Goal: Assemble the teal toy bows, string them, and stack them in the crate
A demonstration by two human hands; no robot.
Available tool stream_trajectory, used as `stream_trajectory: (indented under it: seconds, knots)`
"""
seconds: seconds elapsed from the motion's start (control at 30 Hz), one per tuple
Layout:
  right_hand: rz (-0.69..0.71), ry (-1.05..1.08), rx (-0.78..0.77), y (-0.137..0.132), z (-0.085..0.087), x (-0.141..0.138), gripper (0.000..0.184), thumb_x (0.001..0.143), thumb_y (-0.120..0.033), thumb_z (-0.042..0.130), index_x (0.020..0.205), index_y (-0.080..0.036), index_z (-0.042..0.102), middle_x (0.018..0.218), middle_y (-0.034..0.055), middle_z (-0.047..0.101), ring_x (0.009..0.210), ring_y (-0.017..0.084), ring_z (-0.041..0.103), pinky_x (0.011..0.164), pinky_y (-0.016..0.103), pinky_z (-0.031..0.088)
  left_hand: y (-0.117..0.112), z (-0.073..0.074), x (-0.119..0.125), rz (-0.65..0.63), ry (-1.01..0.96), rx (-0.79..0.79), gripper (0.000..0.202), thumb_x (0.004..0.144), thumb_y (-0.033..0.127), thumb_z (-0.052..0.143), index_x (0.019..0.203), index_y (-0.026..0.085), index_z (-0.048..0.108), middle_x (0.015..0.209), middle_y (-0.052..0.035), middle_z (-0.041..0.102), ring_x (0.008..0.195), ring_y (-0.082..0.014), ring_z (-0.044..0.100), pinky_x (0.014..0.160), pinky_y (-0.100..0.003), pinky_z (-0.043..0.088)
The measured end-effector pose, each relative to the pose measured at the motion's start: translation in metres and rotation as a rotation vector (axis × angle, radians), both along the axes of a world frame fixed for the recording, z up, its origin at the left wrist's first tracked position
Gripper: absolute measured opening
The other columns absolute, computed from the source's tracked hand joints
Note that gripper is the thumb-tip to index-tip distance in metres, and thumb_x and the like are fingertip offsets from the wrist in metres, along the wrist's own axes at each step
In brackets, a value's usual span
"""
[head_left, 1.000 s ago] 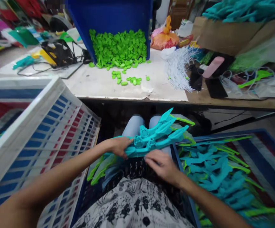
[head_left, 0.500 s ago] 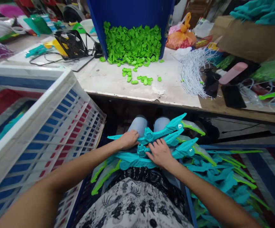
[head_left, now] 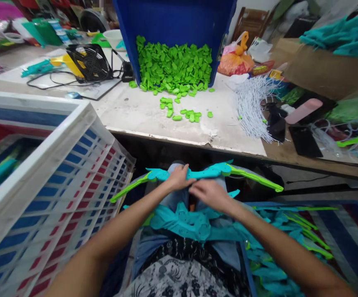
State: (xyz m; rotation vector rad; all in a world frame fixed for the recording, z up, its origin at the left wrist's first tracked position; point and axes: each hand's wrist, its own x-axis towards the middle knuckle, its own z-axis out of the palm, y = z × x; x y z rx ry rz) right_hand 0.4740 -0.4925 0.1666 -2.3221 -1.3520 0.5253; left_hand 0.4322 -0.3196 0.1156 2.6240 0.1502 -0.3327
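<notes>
Over my knees I hold a teal toy bow (head_left: pixel 216 171) with green tips, lying crosswise. My left hand (head_left: pixel 179 178) grips its middle from the left. My right hand (head_left: pixel 208 194) is closed on the same middle section from the right. A stack of more teal bow parts (head_left: pixel 194 222) rests on my lap under my forearms. More of these bows (head_left: pixel 290 239) fill the bin at my right.
A white slatted crate (head_left: pixel 58 165) stands at my left. On the worktable (head_left: pixel 154 115) ahead, a tipped blue bin (head_left: pixel 172 20) spills small green plastic pieces (head_left: pixel 174 66). White strings (head_left: pixel 253 103), a small fan (head_left: pixel 88 62), a phone (head_left: pixel 304 140) and a pink bottle (head_left: pixel 302 110) lie there too.
Both hands moved forward from the stack on my lap and now hold a single bow out over my knees. The view tilted up a little.
</notes>
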Motion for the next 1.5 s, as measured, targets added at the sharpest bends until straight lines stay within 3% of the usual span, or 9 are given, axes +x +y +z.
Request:
stream_trajectory:
  seconds: [0.2, 0.37, 0.53, 0.63, 0.9, 1.03, 1.17, 1.3, 1.5]
  knots:
    - [-0.501, -0.509, 0.243, 0.075, 0.019, 0.200, 0.031, 0.084, -0.027, 0.046, 0.102, -0.011, 0.065, 0.109, 0.0161, 0.059, 0.104, 0.029, 0.044, 0.091, 0.044, 0.034, -0.027, -0.011, 0.000, 0.030, -0.147, -0.028, 0.068, 0.075, 0.049, 0.062, 0.132, 0.016, 0.044, 0.135, -0.0199, 0.039, 0.124, -0.0337, 0.038, 0.100, -0.046, 0.037]
    - [-0.612, -0.503, 0.159, 0.118, 0.007, 0.266, 0.031, 0.078, -0.022, 0.051, 0.102, -0.008, 0.065, 0.105, 0.0196, 0.060, 0.104, 0.031, 0.046, 0.089, 0.046, 0.036, -0.048, -0.014, 0.008, -0.015, -0.198, -0.036, 0.066, 0.075, 0.041, 0.065, 0.132, 0.018, 0.042, 0.140, -0.0197, 0.033, 0.125, -0.0348, 0.038, 0.099, -0.049, 0.039]
    - [-0.754, -0.250, 0.263, 0.095, 0.000, 0.248, 0.038, 0.074, -0.014, 0.048, 0.109, -0.010, 0.063, 0.076, 0.0086, 0.065, 0.072, 0.020, 0.060, 0.071, 0.034, 0.046, -0.052, 0.005, -0.010, -0.083, -0.322, -0.025, 0.065, 0.080, 0.044, 0.058, 0.136, 0.019, 0.036, 0.145, -0.0183, 0.028, 0.135, -0.0360, 0.023, 0.104, -0.054, 0.031]
    - [-0.801, 0.009, 0.350, 0.062, -0.001, 0.222, 0.029, 0.073, -0.023, 0.053, 0.095, -0.010, 0.067, 0.067, 0.0033, 0.063, 0.056, 0.015, 0.058, 0.061, 0.028, 0.046, -0.051, 0.014, -0.035, -0.216, -0.239, -0.036, 0.046, 0.087, 0.045, 0.047, 0.124, 0.019, 0.049, 0.128, -0.0161, 0.050, 0.120, -0.0324, 0.045, 0.096, -0.048, 0.040]
    - [-0.505, -0.395, 0.291, 0.018, 0.007, 0.203, 0.021, 0.073, -0.024, 0.053, 0.089, -0.016, 0.065, 0.106, 0.0123, 0.063, 0.098, 0.025, 0.057, 0.088, 0.040, 0.043, -0.042, -0.004, -0.053, -0.636, 0.149, -0.168, 0.031, 0.088, 0.042, 0.046, 0.098, 0.018, 0.064, 0.089, -0.0103, 0.067, 0.081, -0.0254, 0.064, 0.071, -0.034, 0.048]
    - [-0.110, -0.288, 0.313, 0.013, 0.004, 0.225, 0.018, 0.071, -0.016, 0.052, 0.085, -0.020, 0.064, 0.112, 0.0077, 0.064, 0.105, 0.024, 0.055, 0.092, 0.041, 0.042, -0.035, 0.004, -0.037, -0.336, -0.142, -0.420, 0.026, 0.089, 0.035, 0.048, 0.095, 0.017, 0.065, 0.093, -0.0083, 0.066, 0.091, -0.0199, 0.060, 0.082, -0.029, 0.046]
    - [-0.092, -0.318, 0.263, 0.011, 0.003, 0.229, 0.014, 0.074, -0.019, 0.057, 0.086, -0.019, 0.064, 0.100, 0.0070, 0.068, 0.097, 0.025, 0.057, 0.088, 0.043, 0.044, -0.023, 0.012, 0.001, 0.170, -0.253, -0.405, 0.032, 0.088, 0.026, 0.045, 0.112, 0.010, 0.059, 0.113, -0.0142, 0.062, 0.108, -0.0221, 0.055, 0.095, -0.033, 0.041]
    - [-0.187, -0.361, 0.433, 0.004, 0.009, 0.179, 0.019, 0.080, -0.027, 0.059, 0.095, -0.019, 0.064, 0.100, 0.0083, 0.067, 0.096, 0.024, 0.058, 0.087, 0.042, 0.045, -0.010, 0.007, 0.044, 0.179, 0.117, -0.534, 0.037, 0.085, 0.023, 0.048, 0.118, 0.011, 0.058, 0.121, -0.0112, 0.060, 0.108, -0.0213, 0.055, 0.091, -0.030, 0.043]
    - [0.120, -0.245, 0.392, -0.019, -0.030, 0.066, 0.020, 0.086, -0.030, 0.055, 0.101, -0.019, 0.065, 0.105, 0.0085, 0.068, 0.095, 0.022, 0.058, 0.084, 0.039, 0.049, -0.002, -0.009, 0.069, 0.248, 0.422, -0.954, 0.026, 0.077, 0.034, 0.062, 0.089, 0.012, 0.068, 0.068, 0.0000, 0.062, 0.061, -0.0108, 0.051, 0.059, -0.023, 0.039]
